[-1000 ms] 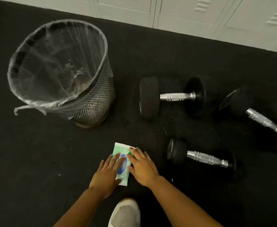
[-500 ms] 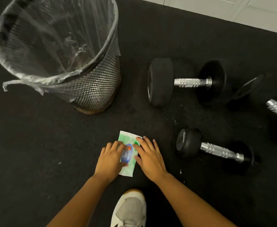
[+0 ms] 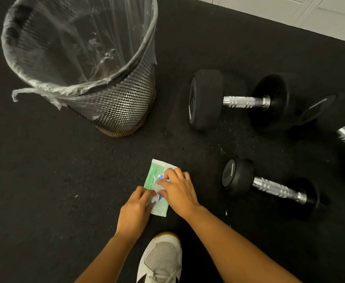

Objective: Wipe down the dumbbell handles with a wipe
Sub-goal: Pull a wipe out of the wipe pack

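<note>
- A green wipes pack (image 3: pixel 155 176) is lying flat on the black floor mat (image 3: pixel 55 180), just ahead of a grey shoe (image 3: pixel 161 260).
- The pack is pressed down by the right hand (image 3: pixel 177 190), fingers spread flat over its middle; nothing is gripped.
- A white flap or wipe at the pack's label is pinched by the left hand (image 3: pixel 135 211), fingertips curled together.
- A small dumbbell (image 3: pixel 269 184) is seen right of the pack, apart from it, chrome handle bare.
- A larger dumbbell (image 3: pixel 239 101) is lying farther back.
- A third dumbbell (image 3: pixel 331 119) is cut off at the right edge.
- A mesh bin (image 3: pixel 124 103) with a clear liner is standing at back left.
</note>
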Action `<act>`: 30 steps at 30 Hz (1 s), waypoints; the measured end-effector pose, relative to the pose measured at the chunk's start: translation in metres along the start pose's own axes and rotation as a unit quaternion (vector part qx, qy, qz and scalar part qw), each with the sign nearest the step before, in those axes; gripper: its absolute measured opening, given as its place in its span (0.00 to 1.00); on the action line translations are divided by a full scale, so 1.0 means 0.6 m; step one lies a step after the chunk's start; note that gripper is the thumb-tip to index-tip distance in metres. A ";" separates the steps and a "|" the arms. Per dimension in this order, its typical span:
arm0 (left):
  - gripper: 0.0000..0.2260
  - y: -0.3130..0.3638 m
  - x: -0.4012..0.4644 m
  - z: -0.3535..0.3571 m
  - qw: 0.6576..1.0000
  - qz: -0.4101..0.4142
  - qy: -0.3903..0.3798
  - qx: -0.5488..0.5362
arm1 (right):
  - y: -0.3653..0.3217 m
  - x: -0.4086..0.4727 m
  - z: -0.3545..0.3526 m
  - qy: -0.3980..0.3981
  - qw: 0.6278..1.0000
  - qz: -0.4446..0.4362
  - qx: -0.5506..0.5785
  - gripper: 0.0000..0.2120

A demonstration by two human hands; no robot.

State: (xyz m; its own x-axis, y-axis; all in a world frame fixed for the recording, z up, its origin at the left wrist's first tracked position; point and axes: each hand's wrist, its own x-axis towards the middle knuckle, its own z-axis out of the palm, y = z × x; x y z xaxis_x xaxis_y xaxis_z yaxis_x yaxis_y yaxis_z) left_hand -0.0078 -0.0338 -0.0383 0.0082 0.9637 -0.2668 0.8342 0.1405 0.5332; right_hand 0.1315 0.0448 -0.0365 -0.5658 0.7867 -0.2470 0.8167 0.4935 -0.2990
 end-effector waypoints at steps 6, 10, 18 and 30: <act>0.17 0.007 0.003 0.002 0.996 -0.071 0.014 -0.043 | -0.021 0.009 0.008 -0.025 0.999 -0.002 0.035 0.12; 0.19 0.019 0.007 -0.004 0.981 -0.154 0.025 -0.116 | -0.012 0.003 -0.005 -0.021 0.984 0.049 0.169 0.06; 0.08 0.014 0.007 0.005 0.991 -0.125 0.020 -0.050 | -0.035 -0.026 -0.024 0.076 0.923 0.150 0.347 0.03; 0.15 0.082 0.055 -0.047 0.978 -0.177 -0.093 -0.055 | 0.013 -0.060 -0.112 0.166 0.809 0.260 0.500 0.08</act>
State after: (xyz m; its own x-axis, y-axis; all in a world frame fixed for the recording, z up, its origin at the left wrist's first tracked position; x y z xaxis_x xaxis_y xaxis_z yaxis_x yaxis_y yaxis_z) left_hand 0.0178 0.0115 0.0016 -0.1613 0.7944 -0.5856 0.7387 0.4907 0.4621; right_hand 0.1657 0.0451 0.0318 0.0232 0.9296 -0.3678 0.3404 -0.3533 -0.8714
